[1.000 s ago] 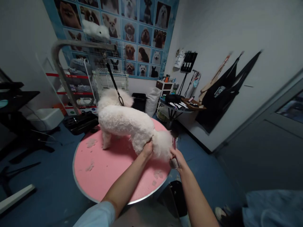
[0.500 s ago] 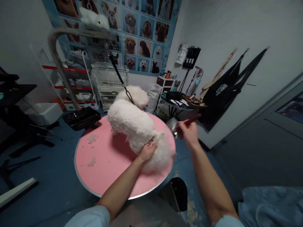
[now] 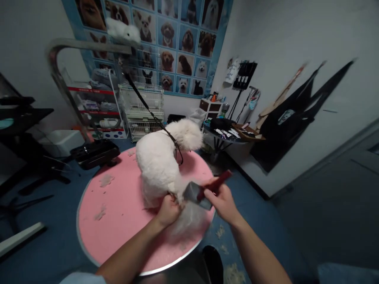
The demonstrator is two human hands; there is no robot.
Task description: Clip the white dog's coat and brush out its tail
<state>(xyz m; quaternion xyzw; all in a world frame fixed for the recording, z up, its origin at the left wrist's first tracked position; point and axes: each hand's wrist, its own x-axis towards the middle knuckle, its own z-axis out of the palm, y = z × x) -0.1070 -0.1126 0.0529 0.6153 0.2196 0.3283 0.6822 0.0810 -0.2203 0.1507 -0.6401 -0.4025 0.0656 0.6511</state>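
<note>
A white, fluffy dog [image 3: 156,157] stands on a round pink grooming table [image 3: 118,232], its head turned away to the right. My left hand [image 3: 169,211] is closed around the base of the dog's tail [image 3: 189,221], whose long hair fans out blurred toward the table's near right edge. In my right hand [image 3: 222,199] is a slicker brush [image 3: 197,194] with a dark red handle and a grey rectangular head. The brush head lies against the tail hair, just right of my left hand. A black leash [image 3: 148,108] runs from the overhead arm to the dog's neck.
The metal grooming arm [image 3: 63,90] rises at the table's left from a black clamp [image 3: 94,153]. Hair clumps [image 3: 106,180] lie on the table's left. Behind stand wire cages [image 3: 143,102]; at the right, a side table [image 3: 225,136] holds tools, and black aprons [image 3: 284,126] hang on the wall.
My right hand has brought the brush left and down onto the tail hair. The dog has turned its body and head farther away. My left hand, still on the tail, has shifted left and down.
</note>
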